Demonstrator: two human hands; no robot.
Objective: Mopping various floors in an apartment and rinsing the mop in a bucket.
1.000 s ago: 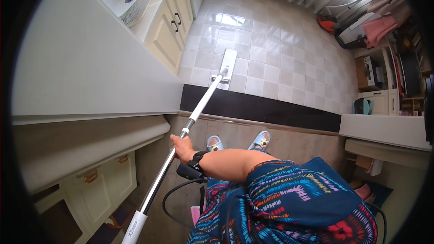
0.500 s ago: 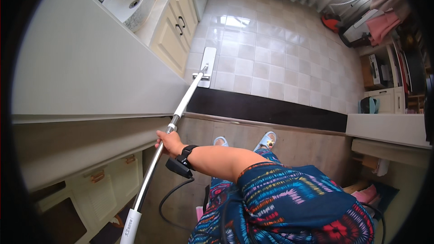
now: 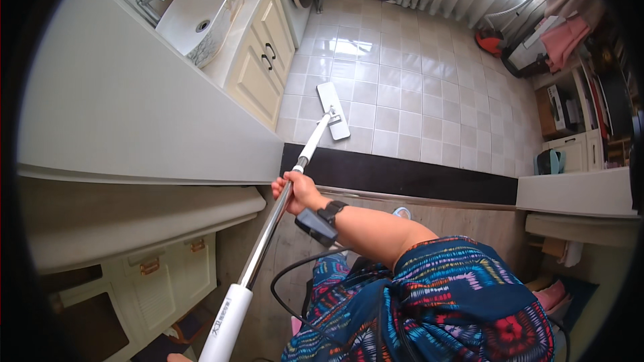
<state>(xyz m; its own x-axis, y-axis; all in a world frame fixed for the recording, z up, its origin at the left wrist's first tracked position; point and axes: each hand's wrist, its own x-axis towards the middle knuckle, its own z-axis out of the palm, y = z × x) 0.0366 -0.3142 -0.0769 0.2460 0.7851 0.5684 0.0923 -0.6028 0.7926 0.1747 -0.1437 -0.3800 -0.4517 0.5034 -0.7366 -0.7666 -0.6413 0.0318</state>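
Mop (image 3: 271, 231) clasped in my right grip (image 3: 305, 192), its head (image 3: 327, 97) on the tiles (image 3: 429, 94) at twelve o'clock. My left grip (image 3: 178, 358) barely shows at seven o'clock; its hold I cannot tell. Wiping seems under way; done and remaining tiles look alike.

The mop head (image 3: 328, 98) sits on the tiles (image 3: 416, 100), right of the cupboard (image 3: 257, 75) with the sink (image 3: 191, 19) on top.
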